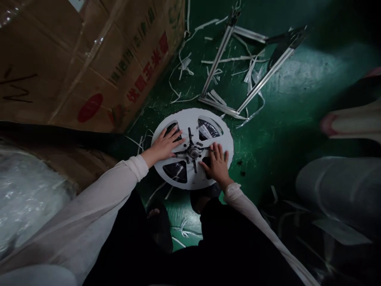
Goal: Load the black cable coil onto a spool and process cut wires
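Note:
Below me is a large round white reel (193, 121) with dark cut-out windows. A metal hub (194, 152) with several dark arms sits at its centre. My left hand (164, 146) lies flat on the reel's upper left, fingers spread over one window. On the lower right side rests my right hand (218, 164), its fingers apart and partly covering another window. Neither hand is wrapped around anything. What lies under the reel is hidden.
A big cardboard box (89, 59) stands at upper left. Plastic-wrapped goods (32, 198) are at left. Beyond the reel lies a metal frame (217, 63) among white strap scraps (186, 65) on the green floor (285, 107). A grey roll (339, 186) lies at right.

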